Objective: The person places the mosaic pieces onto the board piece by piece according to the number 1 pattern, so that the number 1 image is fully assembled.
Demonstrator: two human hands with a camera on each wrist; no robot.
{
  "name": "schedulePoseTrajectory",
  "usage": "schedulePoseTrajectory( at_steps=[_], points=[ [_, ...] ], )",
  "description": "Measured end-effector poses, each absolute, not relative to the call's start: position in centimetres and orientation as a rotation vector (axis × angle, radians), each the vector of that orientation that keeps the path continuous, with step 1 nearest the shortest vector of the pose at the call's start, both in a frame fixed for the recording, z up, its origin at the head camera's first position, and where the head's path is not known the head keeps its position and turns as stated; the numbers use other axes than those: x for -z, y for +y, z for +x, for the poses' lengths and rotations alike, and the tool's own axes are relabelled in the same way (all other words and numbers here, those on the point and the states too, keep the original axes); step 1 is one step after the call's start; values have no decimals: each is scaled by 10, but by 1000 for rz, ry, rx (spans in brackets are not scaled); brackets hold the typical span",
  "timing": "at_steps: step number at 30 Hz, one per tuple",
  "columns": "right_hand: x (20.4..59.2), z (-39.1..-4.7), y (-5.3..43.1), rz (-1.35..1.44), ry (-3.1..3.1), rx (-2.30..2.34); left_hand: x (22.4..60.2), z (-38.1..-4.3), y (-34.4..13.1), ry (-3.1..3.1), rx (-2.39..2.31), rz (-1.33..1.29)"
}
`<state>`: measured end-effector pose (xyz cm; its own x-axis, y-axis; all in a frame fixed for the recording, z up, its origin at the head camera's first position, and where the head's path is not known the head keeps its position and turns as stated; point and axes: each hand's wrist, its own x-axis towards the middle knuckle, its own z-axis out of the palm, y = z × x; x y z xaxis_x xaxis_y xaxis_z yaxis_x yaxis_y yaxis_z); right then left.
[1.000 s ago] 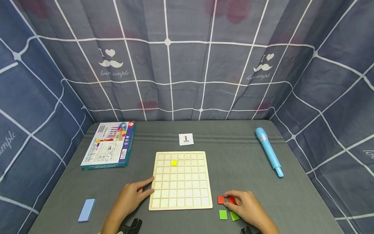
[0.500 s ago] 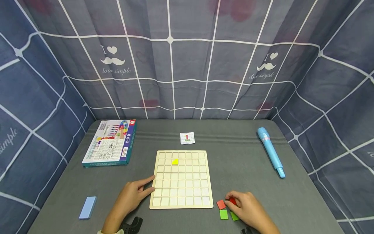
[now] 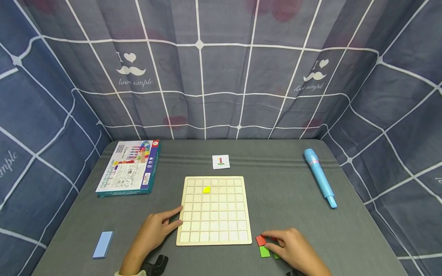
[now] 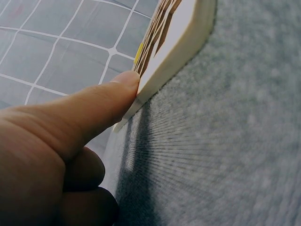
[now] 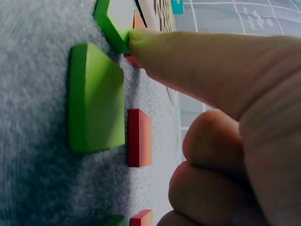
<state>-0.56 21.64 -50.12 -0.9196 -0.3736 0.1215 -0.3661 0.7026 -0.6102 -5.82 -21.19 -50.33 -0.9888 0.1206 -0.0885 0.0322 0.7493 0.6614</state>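
Thumb and index finger of my left hand [image 3: 155, 232] rest against the left edge of a pale wooden grid board [image 3: 214, 220]. One yellow tile [image 3: 206, 189] lies in an upper cell. To the right of the board, my right hand [image 3: 293, 247] reaches over small square tiles, thumb and index finger extended with a gap between them. Its fingertips are at the right side of a red tile [image 3: 260, 240]. Just below that lies a green tile [image 3: 264, 252], its corner met by the thumb tip in the right wrist view. Another green tile [image 5: 96, 101] and red tile [image 5: 141, 139] lie under the hand.
A white card with a small red-and-green pattern [image 3: 221, 162] lies behind the board. A boxed game [image 3: 127, 168] is at the back left, a light blue block [image 3: 103, 244] at the front left. A blue cylindrical stick [image 3: 319, 178] lies at the right. Grid-patterned curtains surround the table.
My right hand has shifted left from the right-hand red tile toward the left-hand one, its thumb and index finger spreading. The left red tile has turned. My left hand has stayed at the board.
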Motion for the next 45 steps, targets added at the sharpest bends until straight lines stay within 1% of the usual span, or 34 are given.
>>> schedulePoseTrajectory(
  at_steps=[6, 14, 31, 45],
  points=[
    [496, -10, 219, -558, 2806, 1016, 501, -60, -212, 2824, -1069, 120],
    [498, -11, 215, -548, 2869, 941, 501, -59, -212, 2828, -1054, 115],
    [500, -12, 213, -596, 2882, 979, 503, -57, -212, 2819, -1064, 97],
    [500, -16, 210, -429, 2913, 893, 502, -57, -210, 2825, -1056, 126]
  ],
)
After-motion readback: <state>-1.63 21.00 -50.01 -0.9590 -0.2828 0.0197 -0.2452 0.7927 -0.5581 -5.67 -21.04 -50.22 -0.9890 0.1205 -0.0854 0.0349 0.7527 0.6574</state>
